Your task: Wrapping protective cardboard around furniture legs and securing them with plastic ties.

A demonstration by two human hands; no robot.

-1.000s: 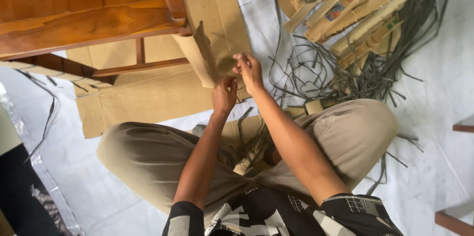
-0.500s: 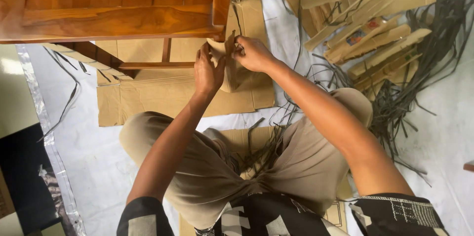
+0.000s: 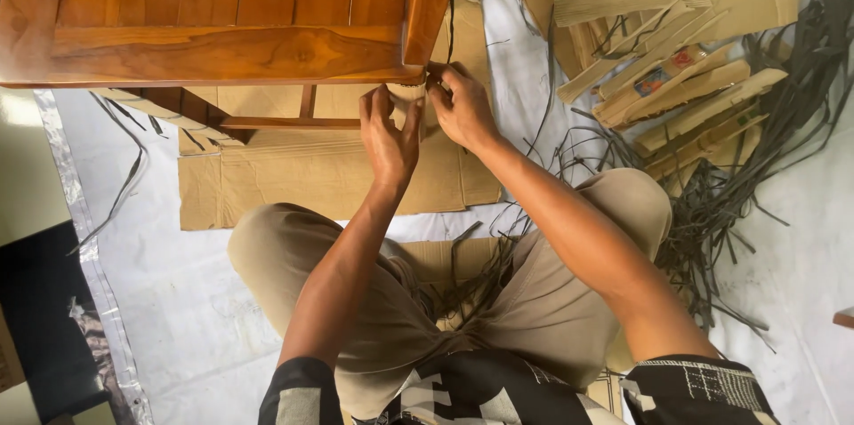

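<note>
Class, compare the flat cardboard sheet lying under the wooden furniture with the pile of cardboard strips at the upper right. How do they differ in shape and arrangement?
The flat cardboard sheet is one broad piece spread flat on the white floor covering; the cardboard strips are narrow folded lengths heaped crosswise. The sheet lies partly beneath the wooden furniture; the strips lie clear of it, among dark straps. Both are plain brown cardboard.

The person wears beige trousers (image 3: 534, 300) and a black short-sleeved shirt (image 3: 498, 394) with pale printed patches and a fine grid pattern on the sleeve nearer the heap of dark straps (image 3: 756, 203). Both forearms are bare, as are the left hand (image 3: 389, 142) and right hand (image 3: 463, 109), with no rings or watch.
</note>
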